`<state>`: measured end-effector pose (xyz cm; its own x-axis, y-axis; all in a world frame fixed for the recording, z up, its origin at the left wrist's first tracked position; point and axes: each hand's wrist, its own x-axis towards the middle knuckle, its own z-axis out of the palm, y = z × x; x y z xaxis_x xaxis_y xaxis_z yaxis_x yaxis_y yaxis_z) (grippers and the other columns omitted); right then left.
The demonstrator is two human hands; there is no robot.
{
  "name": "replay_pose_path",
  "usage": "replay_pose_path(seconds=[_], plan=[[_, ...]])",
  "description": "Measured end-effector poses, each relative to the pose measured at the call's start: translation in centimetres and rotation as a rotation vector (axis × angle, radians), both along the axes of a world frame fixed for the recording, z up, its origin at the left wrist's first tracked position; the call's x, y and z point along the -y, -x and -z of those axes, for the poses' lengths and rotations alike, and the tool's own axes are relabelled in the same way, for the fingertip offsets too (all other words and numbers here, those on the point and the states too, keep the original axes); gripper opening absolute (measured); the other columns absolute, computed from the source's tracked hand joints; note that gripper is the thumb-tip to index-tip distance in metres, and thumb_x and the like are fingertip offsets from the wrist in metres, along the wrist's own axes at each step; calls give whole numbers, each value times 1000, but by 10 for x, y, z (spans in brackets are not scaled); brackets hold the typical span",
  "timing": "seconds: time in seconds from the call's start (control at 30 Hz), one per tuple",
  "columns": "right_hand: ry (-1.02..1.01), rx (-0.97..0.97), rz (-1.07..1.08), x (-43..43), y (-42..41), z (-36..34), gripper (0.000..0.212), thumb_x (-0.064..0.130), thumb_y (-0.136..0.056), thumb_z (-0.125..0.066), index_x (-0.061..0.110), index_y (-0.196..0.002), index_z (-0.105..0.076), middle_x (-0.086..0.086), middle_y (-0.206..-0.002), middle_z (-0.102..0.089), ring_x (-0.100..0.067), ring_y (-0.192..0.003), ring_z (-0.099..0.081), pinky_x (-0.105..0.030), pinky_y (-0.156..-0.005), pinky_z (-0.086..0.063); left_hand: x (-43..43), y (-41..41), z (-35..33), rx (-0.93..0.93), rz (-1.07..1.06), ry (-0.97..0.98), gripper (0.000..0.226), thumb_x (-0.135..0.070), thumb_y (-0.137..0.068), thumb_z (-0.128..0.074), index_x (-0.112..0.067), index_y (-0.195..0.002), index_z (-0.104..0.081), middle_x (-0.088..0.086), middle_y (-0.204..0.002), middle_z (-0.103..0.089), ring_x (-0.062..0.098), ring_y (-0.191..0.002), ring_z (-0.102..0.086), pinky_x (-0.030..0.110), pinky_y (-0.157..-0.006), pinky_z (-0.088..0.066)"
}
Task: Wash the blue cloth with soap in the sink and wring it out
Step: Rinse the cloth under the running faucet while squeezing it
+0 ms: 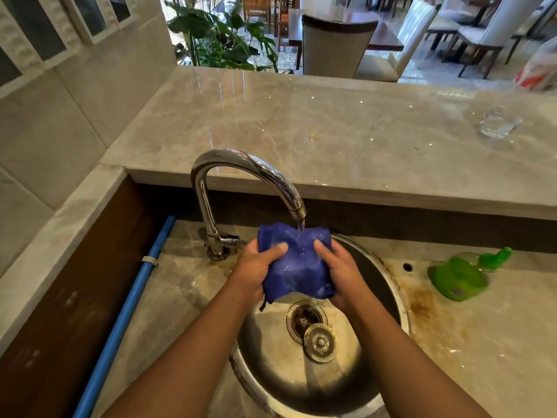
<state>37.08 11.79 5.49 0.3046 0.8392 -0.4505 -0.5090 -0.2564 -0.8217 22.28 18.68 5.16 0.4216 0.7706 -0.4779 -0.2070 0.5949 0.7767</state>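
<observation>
Hanging above the round steel sink (271, 351): one blue cloth (297, 267), bunched and wet, held between both hands directly under the spout. Left hand (256, 267): clasps the cloth's left side, thumb laid across the front, fingers out of sight behind the fabric. Right hand (340, 267): clasps the right side the same way, thumb on the front. Chrome gooseneck faucet (241, 167): mounted behind the sink's left edge, with a thin stream of water (300, 229) falling onto the top of the cloth. Drain (301, 319): open, below the cloth. Metal strainer plug (320, 342): lying in the basin, touching the drain's near edge. Green soap bottle (459, 274): on its side on the stained stone surround, right of the sink, well apart from the hands. Blue pipe (132, 291): running along the left wall. Raised marble counter (301, 116): behind the faucet, bearing a clear crumpled item (498, 125) at far right.
</observation>
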Motion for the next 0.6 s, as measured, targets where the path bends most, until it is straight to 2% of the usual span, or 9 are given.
replay_pose_path(seconds=[0.1, 0.2, 0.3, 0.43, 0.5, 0.6], plan=[[-50, 334, -41, 0, -4, -12, 22, 20, -96, -61, 24, -117, -62, -2, -115, -72, -21, -101, -72, -44, -87, -60, -2, -4, 6, -6, -53, 37, 35, -11, -91, -68, -17, -125, -61, 12, -119, -72, 31, -100, -73, 42, -73, -61], [-57, 539, -98, 0, -6, -19, 19, 23, -98, -59, 26, -117, -60, 1, -114, -70, -17, -102, -70, -47, -91, -58, -1, -9, 8, -4, -68, 44, 29, -20, -94, -66, -18, -122, -62, 11, -116, -73, 31, -101, -73, 47, -79, -62], [-97, 627, -86, 0, -1, -25, 14, 21, -100, -55, 22, -113, -60, -1, -108, -70, -17, -98, -70, -44, -90, -58, 3, -18, 14, -71, -80, 3, 26, -32, -98, -61, -20, -121, -63, 10, -114, -75, 29, -101, -74, 54, -91, -58], [-164, 626, -60, 1, 15, -33, 12, 21, -103, -49, 20, -107, -60, -4, -99, -68, -18, -88, -68, -31, -79, -58, 8, -34, 15, -110, -112, 40, 28, -43, -100, -52, -24, -117, -63, 7, -114, -74, 28, -105, -71, 56, -95, -55], [-135, 755, -14, -2, 21, -28, 11, 24, -103, -49, 20, -101, -59, -1, -91, -67, -14, -79, -66, -23, -70, -55, 9, -41, 13, -127, -136, 90, 27, -45, -101, -49, -24, -112, -63, 8, -111, -73, 28, -103, -70, 55, -96, -54], [-68, 1068, -35, -8, 24, -7, 10, 28, -101, -51, 22, -95, -57, 4, -88, -62, -12, -78, -61, -28, -71, -52, 11, -45, 13, -113, -107, 90, 31, -45, -101, -49, -20, -111, -65, 11, -108, -75, 29, -100, -73, 54, -96, -55]])
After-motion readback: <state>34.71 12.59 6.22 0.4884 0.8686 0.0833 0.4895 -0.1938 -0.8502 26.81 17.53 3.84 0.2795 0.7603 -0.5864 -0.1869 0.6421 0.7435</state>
